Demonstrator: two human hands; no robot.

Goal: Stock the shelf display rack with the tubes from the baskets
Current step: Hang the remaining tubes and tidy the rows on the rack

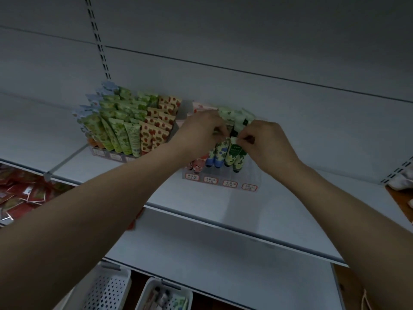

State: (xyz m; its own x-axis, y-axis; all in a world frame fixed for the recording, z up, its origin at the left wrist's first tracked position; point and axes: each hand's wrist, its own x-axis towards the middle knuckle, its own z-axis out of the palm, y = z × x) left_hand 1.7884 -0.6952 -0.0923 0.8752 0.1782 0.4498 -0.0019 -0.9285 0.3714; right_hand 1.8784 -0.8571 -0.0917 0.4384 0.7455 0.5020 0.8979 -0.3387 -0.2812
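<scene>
- Red foil packets lie in a heap on a lower level at the far left.
- A white perforated plastic basket sits at the bottom left; just to its right a second white plastic basket holds a few tubes.
- A full clear display rack stands on the pale grey metal shelf, packed with upright rows of blue, green-patterned and strawberry-printed tubes.
- The left hand reaches over the partly filled clear display rack with orange-edged price labels, its fingers curled at the tops of the tubes; what exactly they pinch I cannot tell.
- In that rack stand pink, blue-flowered and green-leafed tubes, caps down.
- The right hand pinches the crimped top of a pale green tube with a dark green label, which stands in the rack's front row, just beside the blue-flowered tubes.
- The two hands are close together but apart, above the same rack.
- A slotted upright and a white cloth-like thing sit at the far right edge.
</scene>
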